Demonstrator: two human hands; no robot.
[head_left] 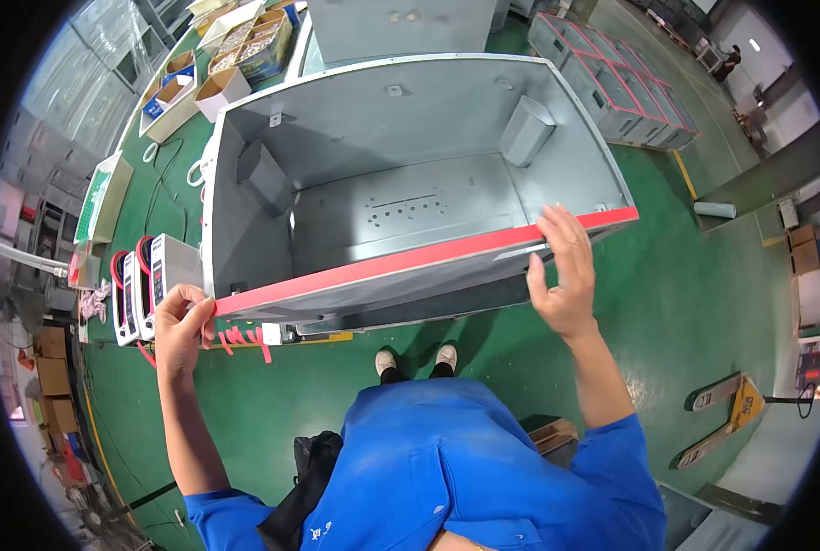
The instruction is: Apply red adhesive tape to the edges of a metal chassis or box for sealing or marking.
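A large grey metal cabinet (336,138) lies in front of me with its open side up. Along its near rim runs a strip of red tape (410,263), from the left corner to the right corner. My left hand (183,323) pinches the tape's left end at the near left corner, thumb against fingers. My right hand (564,266) rests over the near rim towards the right, its fingers stretched out across the tape and its thumb apart on the outer face. Inside the cabinet, slots and holes pierce the bottom panel, and a box-shaped piece stands in each far corner.
Short red tape pieces (246,340) hang off an edge beside my left hand. White power supply units (157,285) stand at the left, near bins of small parts (249,46). More red-edged grey cabinets (612,78) stand far right. A yellow pallet jack (736,413) sits lower right.
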